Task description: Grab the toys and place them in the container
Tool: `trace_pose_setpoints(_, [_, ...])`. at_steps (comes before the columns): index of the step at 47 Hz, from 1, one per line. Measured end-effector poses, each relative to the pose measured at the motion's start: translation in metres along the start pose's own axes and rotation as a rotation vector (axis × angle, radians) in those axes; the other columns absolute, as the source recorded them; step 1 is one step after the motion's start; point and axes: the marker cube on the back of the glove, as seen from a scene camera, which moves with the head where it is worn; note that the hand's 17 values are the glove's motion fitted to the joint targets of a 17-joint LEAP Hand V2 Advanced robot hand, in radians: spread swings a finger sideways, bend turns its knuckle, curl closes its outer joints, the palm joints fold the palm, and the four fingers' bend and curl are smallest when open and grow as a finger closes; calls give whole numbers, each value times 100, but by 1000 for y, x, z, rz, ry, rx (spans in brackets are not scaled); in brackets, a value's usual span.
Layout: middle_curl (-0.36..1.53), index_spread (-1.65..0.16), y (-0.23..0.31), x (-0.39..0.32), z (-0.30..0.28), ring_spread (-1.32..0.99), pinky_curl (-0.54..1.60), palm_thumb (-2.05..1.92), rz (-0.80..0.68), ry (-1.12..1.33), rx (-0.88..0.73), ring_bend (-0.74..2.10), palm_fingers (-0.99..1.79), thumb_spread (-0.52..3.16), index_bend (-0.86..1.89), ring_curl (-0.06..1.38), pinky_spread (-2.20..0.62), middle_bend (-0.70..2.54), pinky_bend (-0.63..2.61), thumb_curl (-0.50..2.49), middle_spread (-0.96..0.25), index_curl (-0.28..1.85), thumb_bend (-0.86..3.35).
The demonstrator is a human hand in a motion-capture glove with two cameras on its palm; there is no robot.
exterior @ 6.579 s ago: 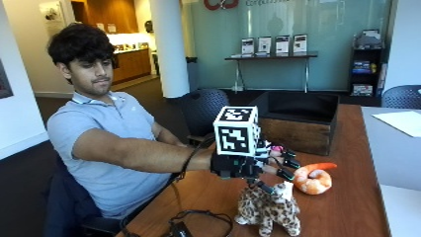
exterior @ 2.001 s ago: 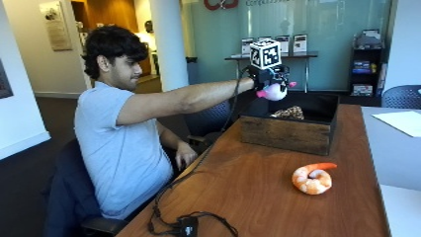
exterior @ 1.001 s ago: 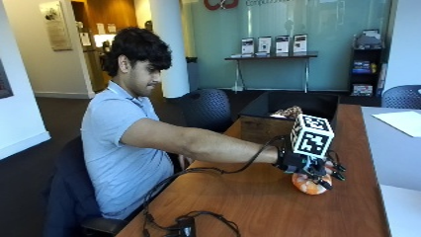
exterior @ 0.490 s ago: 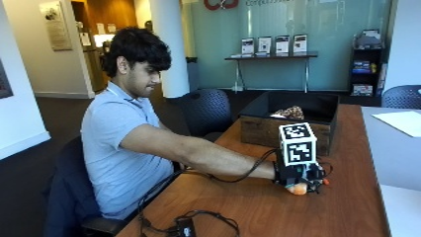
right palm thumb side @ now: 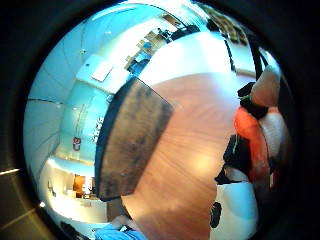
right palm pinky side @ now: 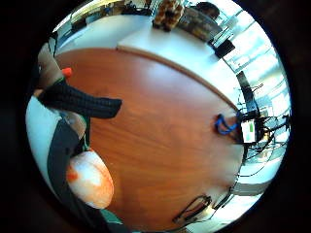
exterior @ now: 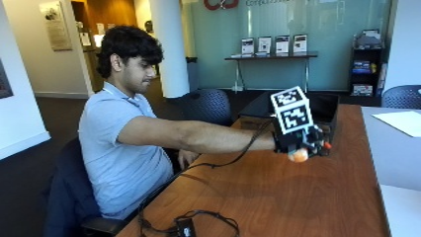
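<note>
My gloved right hand (exterior: 297,142) is lifted above the wooden table (exterior: 276,197) and grips an orange and white plush shrimp (exterior: 299,155). The dark wooden crate (exterior: 327,107) stands just behind the hand at the table's far end. In the little finger side palm view the shrimp (right palm pinky side: 90,178) lies against the palm, under a black gloved finger (right palm pinky side: 80,102). The thumb side palm view shows the shrimp (right palm thumb side: 251,137) in the hand and the crate (right palm thumb side: 130,142) a short way off on the table.
A black cable (exterior: 190,219) loops on the table's near end by the person. A white sheet (exterior: 401,121) lies on the pale table at right. A blue cord (right palm pinky side: 221,125) and more cables lie at the wooden table's far side.
The hand came down on the shrimp, closed on it and has now raised it off the table, toward the crate. Before that it went to the crate with a spotted toy.
</note>
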Motion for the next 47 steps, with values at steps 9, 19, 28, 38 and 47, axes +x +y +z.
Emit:
trace_pose_setpoints(9, [59, -26, -34, -96, -73, -24, 56, 73, -154, -15, 95, 116, 80, 123, 20, 62, -33, 72, 118, 63, -11, 35, 20])
trace_pose_setpoints(19, [62, -26, -49, -191, -85, -22, 57, 74, -299, -65, 85, 116, 76, 123, 20, 62, -32, 72, 120, 65, -9, 39, 18])
trace_pose_setpoints(28, [65, -27, -52, -245, -57, -21, 58, 75, -374, -79, 35, 117, 73, 126, 20, 62, -31, 71, 120, 66, -9, 42, 18])
trace_pose_setpoints(38, [68, -28, -53, -264, -24, -19, 58, 74, -374, -78, -26, 116, 66, 135, 19, 62, -28, 71, 119, 65, -8, 45, 18])
trace_pose_setpoints(47, [62, -33, -50, -250, -4, -15, 55, 35, -264, -74, -228, 84, 1, 148, 33, 57, -14, 52, 105, 51, -6, 52, 1])
